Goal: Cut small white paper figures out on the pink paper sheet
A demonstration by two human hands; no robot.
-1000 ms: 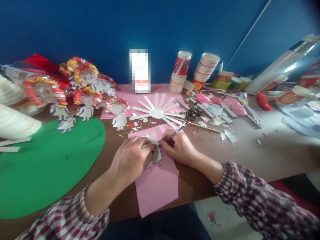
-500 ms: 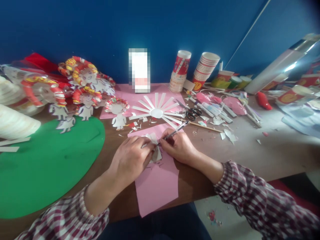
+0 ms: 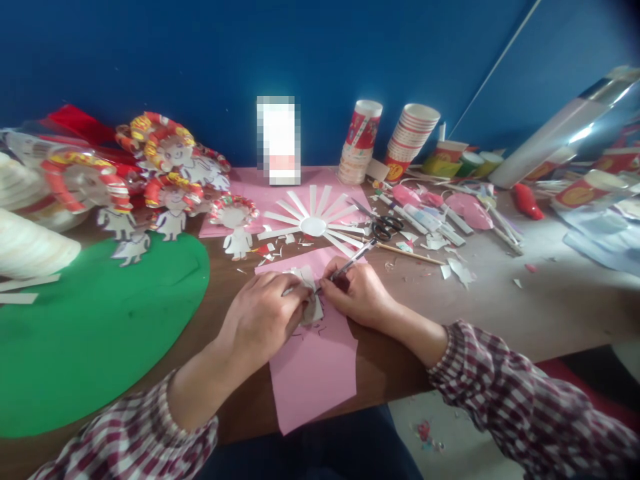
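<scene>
My right fingers point(image 3: 331, 268) gripped pen point(image 3: 355, 255), tip at edge of white paper point(image 3: 315, 311); left fingers point(image 3: 297, 295) pressed it onto pink sheet point(image 3: 315, 383), couldn't tell if pinching. Hands barely shifted just now; marking seemed unfinished.

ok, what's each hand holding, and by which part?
Right hand: a pen, gripped low, near its tip. Left hand: resting on a white paper piece over pink paper; can't tell if it's pinched.

I count two cup stacks point(image 3: 413, 137) behind the lone scissors point(image 3: 374, 218), one pen point(image 3: 354, 258) in front, one green sheet point(image 3: 125, 347) way left.
</scene>
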